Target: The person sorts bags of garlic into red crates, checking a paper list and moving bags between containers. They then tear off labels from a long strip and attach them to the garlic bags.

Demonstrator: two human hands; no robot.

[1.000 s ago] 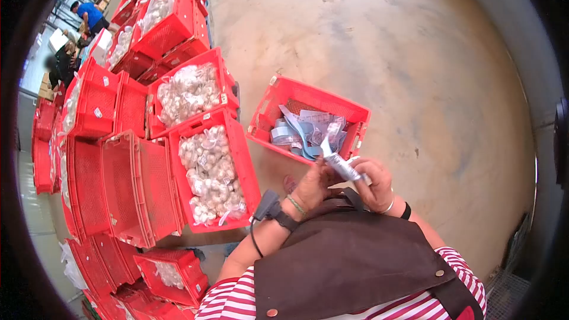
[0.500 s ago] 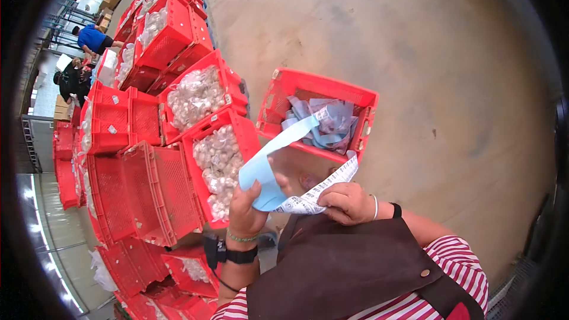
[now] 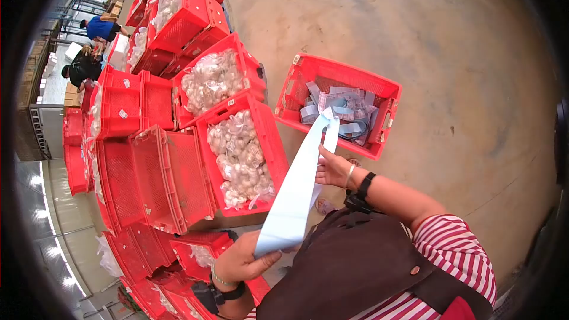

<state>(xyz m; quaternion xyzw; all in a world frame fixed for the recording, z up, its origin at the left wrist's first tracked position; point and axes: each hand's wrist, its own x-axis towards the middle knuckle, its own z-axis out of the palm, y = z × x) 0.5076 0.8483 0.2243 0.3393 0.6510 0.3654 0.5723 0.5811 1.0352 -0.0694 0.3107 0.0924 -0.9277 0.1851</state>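
A long light-blue paper strip (image 3: 293, 195) stretches from near my body toward a red crate (image 3: 349, 71) of blue and white label strips (image 3: 355, 109). My left hand (image 3: 244, 259) grips the strip's near end between thumb and fingers. Farther along, my right hand (image 3: 333, 169) is beside the strip, partly behind it, with its thumb up; part of its fingers is hidden. Near the crate the strip is bent over and looks twisted.
Left of the strip stands a red crate of bagged white bulbs (image 3: 240, 157), with another (image 3: 213, 80) behind it. Stacked red crates (image 3: 121, 184) fill the left side. Two people (image 3: 101, 28) are at the far left. Concrete floor (image 3: 438, 83) lies beyond the label crate.
My left hand has moved down toward my body and my right hand up toward the crate. The strip is now drawn out long, its blue side showing, where its printed side showed before.
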